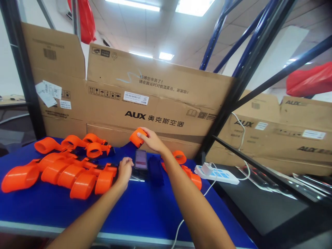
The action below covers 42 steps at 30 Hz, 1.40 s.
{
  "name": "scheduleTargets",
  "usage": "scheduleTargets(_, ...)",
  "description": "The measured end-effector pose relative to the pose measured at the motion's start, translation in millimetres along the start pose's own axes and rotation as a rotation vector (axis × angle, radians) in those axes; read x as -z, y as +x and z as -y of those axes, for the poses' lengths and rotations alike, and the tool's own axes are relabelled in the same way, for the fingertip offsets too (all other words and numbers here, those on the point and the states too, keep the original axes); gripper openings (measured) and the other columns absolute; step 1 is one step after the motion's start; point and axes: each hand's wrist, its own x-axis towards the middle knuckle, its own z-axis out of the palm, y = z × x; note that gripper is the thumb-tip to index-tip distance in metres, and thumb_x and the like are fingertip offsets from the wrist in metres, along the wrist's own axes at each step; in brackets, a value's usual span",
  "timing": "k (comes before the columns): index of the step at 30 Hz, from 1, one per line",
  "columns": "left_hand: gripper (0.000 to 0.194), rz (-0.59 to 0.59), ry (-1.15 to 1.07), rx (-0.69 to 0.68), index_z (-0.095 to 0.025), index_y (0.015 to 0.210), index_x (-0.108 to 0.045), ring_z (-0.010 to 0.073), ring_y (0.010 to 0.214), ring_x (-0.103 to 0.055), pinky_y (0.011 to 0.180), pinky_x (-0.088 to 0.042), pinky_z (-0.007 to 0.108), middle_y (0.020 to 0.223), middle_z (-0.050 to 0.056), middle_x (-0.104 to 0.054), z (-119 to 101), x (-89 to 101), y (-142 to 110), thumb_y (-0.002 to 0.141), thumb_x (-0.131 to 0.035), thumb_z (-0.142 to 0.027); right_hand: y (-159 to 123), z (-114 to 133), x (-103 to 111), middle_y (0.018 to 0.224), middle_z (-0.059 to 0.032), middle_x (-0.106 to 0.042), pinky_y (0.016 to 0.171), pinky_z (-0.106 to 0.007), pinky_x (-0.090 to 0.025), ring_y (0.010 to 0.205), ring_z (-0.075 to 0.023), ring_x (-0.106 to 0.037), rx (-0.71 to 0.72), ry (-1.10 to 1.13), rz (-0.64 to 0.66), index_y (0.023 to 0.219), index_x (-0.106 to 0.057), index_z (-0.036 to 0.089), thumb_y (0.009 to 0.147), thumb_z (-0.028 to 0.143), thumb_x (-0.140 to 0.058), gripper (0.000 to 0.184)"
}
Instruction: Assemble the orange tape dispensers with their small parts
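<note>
In the head view, my right hand (151, 139) grips a rolled orange band (137, 137) above the back of the blue table. A dark blue piece hangs below the band. My left hand (125, 170) is lower and to the left, its fingers curled together beside a phone (140, 159). Whatever those fingers may hold is too small to make out. The phone, its screen lit, leans between my hands. Left of my left hand lie several orange bands (83, 185) with dark ends, bunched in rows. More orange bands (179, 157) sit partly behind my right forearm.
A dark blue bundle (155, 170) lies right of the phone. At the table's right edge is a white power strip (220, 174) with a plugged-in charger and trailing cable. A large cardboard sheet (155, 100) stands along the back. Dark rack posts (225, 110) rise on the right.
</note>
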Motion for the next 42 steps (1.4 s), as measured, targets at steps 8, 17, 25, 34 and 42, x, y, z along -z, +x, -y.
scheduleTargets(8,0.034,0.139,-0.256,0.023,-0.021,0.101,-0.069,0.0228,0.089,-0.066,0.074,-0.049,0.031,0.096,0.005,-0.073,-16,-6.9,-8,0.089,-0.054,-0.05,-60,42,33,0.134,-0.006,-0.067,0.099,-0.047,-0.05,0.11,-0.0275,-0.064,0.048,-0.153,0.211,0.147,-0.054,0.031,0.087,0.05,-0.069,0.064)
scheduleTargets(17,0.057,0.407,-0.536,0.224,-0.017,0.122,-0.067,0.028,0.094,-0.073,0.073,-0.057,0.036,0.109,0.013,-0.076,-32,-15.8,-24,0.088,-0.061,-0.062,-102,49,11,0.137,-0.0081,-0.064,0.107,-0.058,-0.04,0.12,-0.0341,-0.055,0.112,-0.285,0.292,0.144,-0.057,0.035,0.071,0.039,-0.085,0.078)
scheduleTargets(25,0.055,0.448,-0.419,0.225,-0.023,0.13,-0.06,0.0247,0.078,-0.075,0.059,-0.054,0.03,0.102,0.008,-0.077,-31,-15.2,-31,0.081,-0.07,-0.047,-107,11,-2,0.105,-0.0074,-0.073,0.095,-0.045,-0.052,0.102,-0.0261,-0.067,0.001,0.049,-0.271,0.102,-0.072,0.026,0.099,0.045,-0.055,0.026)
scheduleTargets(34,0.055,0.453,-0.504,0.234,-0.019,0.12,-0.065,0.0286,0.096,-0.072,0.079,-0.054,0.035,0.11,0.01,-0.076,-30,-15.5,-31,0.072,-0.076,-0.043,-132,-31,-30,0.071,0.0004,-0.064,0.057,-0.026,-0.047,0.062,-0.0156,-0.057,-0.306,0.256,-0.134,0.086,-0.066,0.021,0.09,0.05,-0.063,0.03)
scheduleTargets(42,0.049,0.445,-0.405,0.179,-0.018,0.105,-0.07,0.0191,0.076,-0.066,0.073,-0.049,0.029,0.089,0.004,-0.073,-23,-15.3,-25,0.074,-0.081,-0.054,-140,-29,-44,0.053,0.0046,-0.053,0.047,-0.023,-0.034,0.045,-0.0114,-0.045,-0.357,0.244,-0.174,0.073,-0.055,0.021,0.095,0.049,-0.054,0.036)
